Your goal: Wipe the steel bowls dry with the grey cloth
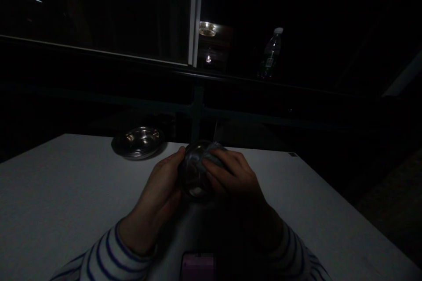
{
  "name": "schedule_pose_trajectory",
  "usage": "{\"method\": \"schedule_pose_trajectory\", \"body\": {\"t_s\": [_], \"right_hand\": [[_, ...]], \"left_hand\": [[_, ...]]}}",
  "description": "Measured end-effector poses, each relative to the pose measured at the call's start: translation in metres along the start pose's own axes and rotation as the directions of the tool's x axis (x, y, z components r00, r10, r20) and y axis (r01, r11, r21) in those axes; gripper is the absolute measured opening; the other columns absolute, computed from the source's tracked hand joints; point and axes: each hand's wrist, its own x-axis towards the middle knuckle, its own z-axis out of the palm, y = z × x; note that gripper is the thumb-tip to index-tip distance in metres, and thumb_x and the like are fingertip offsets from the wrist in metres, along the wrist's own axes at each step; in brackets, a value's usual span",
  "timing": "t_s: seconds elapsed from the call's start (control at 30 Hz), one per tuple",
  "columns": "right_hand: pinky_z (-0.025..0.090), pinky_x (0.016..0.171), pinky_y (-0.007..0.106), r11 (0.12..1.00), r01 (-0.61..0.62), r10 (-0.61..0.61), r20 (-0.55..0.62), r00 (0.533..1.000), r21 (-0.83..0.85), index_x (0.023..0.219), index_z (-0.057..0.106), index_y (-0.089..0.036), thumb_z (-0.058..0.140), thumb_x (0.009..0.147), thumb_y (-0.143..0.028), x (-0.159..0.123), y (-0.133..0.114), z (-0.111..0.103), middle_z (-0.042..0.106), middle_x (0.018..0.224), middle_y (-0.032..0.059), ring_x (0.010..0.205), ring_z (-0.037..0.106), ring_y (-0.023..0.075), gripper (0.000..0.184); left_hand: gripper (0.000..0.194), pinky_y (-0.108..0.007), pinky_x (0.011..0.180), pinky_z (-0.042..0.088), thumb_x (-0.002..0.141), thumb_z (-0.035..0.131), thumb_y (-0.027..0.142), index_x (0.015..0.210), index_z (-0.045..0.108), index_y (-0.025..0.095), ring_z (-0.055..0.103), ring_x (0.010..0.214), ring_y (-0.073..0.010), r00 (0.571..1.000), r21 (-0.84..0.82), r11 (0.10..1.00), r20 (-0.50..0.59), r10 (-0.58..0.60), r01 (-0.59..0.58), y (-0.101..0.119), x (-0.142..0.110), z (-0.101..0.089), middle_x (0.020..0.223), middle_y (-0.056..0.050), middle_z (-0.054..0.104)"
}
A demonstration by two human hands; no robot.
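Between my hands, above the white table [99, 184], is a round metal bowl [194, 173], dark in the dim light. My left hand [163, 184] grips its left edge, thumb at the upper rim. Pressed against the right part of the bowl is a greyish cloth [216, 153], held under the fingers of my right hand [234, 173]. Those fingers are bent over the cloth and partly hide it. Deep shadow covers the lower side of my right hand.
Several shiny metal bowls or plates [141, 142] are stacked at the table's back left. A phone [198, 265] lies at the near edge. Beyond the table, a plastic bottle [272, 52] stands by the window frame [196, 13], above a dark railing [198, 109].
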Motion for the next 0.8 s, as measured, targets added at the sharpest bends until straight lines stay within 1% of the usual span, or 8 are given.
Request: {"method": "schedule_pose_trajectory", "body": {"t_s": [0.07,0.13,0.27,0.33,0.4,0.53,0.73,0.8], "right_hand": [[0.045,0.082,0.032,0.997,-0.082,0.082,0.013,0.997,-0.016,0.100,0.062,-0.014,0.045,0.084,-0.022,0.007,0.005,-0.002,0.058,0.106,0.0085,0.095,0.049,0.0191,0.025],[0.045,0.082,0.032,0.994,-0.111,0.111,0.032,0.993,-0.010,0.102,0.061,-0.013,0.044,0.084,-0.021,0.010,0.004,-0.003,0.058,0.106,0.0085,0.095,0.049,0.0190,0.027],[0.047,0.071,0.028,0.999,0.042,-0.043,0.046,0.998,0.011,0.100,0.062,-0.022,0.049,0.082,-0.024,0.004,-0.009,-0.001,0.058,0.107,0.0040,0.091,0.049,0.0188,0.023],[0.047,0.066,0.027,0.997,0.079,-0.081,0.073,0.994,0.021,0.101,0.060,-0.026,0.050,0.081,-0.025,-0.001,-0.013,-0.001,0.057,0.108,0.0012,0.089,0.049,0.0182,0.023],[0.047,0.067,0.028,0.999,0.038,-0.039,0.085,0.996,0.011,0.102,0.060,-0.025,0.049,0.082,-0.025,-0.002,-0.012,-0.002,0.057,0.109,0.0020,0.089,0.050,0.0179,0.023],[0.046,0.075,0.030,0.996,-0.065,0.067,0.023,0.997,-0.064,0.102,0.060,-0.016,0.045,0.084,-0.022,0.001,-0.003,-0.006,0.056,0.107,0.0088,0.094,0.050,0.0191,0.025],[0.045,0.063,0.028,0.997,0.048,-0.044,0.060,0.997,-0.058,0.102,0.059,-0.021,0.048,0.081,-0.024,-0.002,-0.014,-0.002,0.059,0.106,0.0040,0.086,0.051,0.0189,0.024],[0.045,0.062,0.028,0.997,0.047,-0.044,0.047,0.998,-0.064,0.101,0.059,-0.021,0.048,0.081,-0.026,-0.002,-0.018,-0.002,0.059,0.105,0.0031,0.084,0.051,0.0188,0.024]], "left_hand": [[0.014,-0.022,0.050,0.048,0.077,0.052,0.019,0.069,0.061,0.012,0.059,0.051,-0.0124,1.000,0.008,1.000,-0.008,0.008,-0.008,0.000,-0.001,0.002,0.058,-0.003,0.064],[0.015,-0.022,0.049,0.048,0.077,0.050,0.018,0.069,0.061,0.011,0.059,0.050,-0.0122,0.999,0.000,1.000,-0.049,0.020,-0.020,0.001,-0.002,0.002,0.058,-0.003,0.064],[0.015,-0.021,0.048,0.047,0.078,0.049,0.016,0.069,0.060,0.011,0.057,0.047,-0.0111,0.996,-0.025,0.999,-0.086,0.024,-0.026,0.006,0.002,-0.001,0.055,-0.002,0.062],[0.014,-0.021,0.047,0.046,0.077,0.049,0.016,0.069,0.060,0.011,0.057,0.047,-0.0113,0.996,-0.017,0.999,-0.085,0.034,-0.035,0.006,0.004,-0.002,0.055,-0.002,0.062],[0.015,-0.021,0.046,0.045,0.077,0.049,0.017,0.068,0.060,0.011,0.057,0.047,-0.0116,0.996,0.000,0.999,-0.072,0.045,-0.045,0.004,0.003,-0.002,0.055,-0.002,0.062],[0.016,-0.019,0.045,0.043,0.075,0.053,0.021,0.068,0.062,0.010,0.057,0.048,-0.0114,0.998,0.016,0.998,0.008,0.059,-0.060,-0.004,-0.003,0.002,0.055,-0.003,0.063],[0.012,-0.019,0.047,0.045,0.074,0.053,0.016,0.069,0.061,0.011,0.058,0.049,-0.0111,0.992,-0.038,0.995,-0.082,0.092,-0.095,-0.003,0.000,0.001,0.057,-0.003,0.063],[0.011,-0.019,0.047,0.045,0.073,0.053,0.015,0.068,0.061,0.011,0.057,0.049,-0.0106,0.992,-0.047,0.994,-0.084,0.093,-0.098,-0.003,0.001,0.000,0.056,-0.002,0.063]]}}
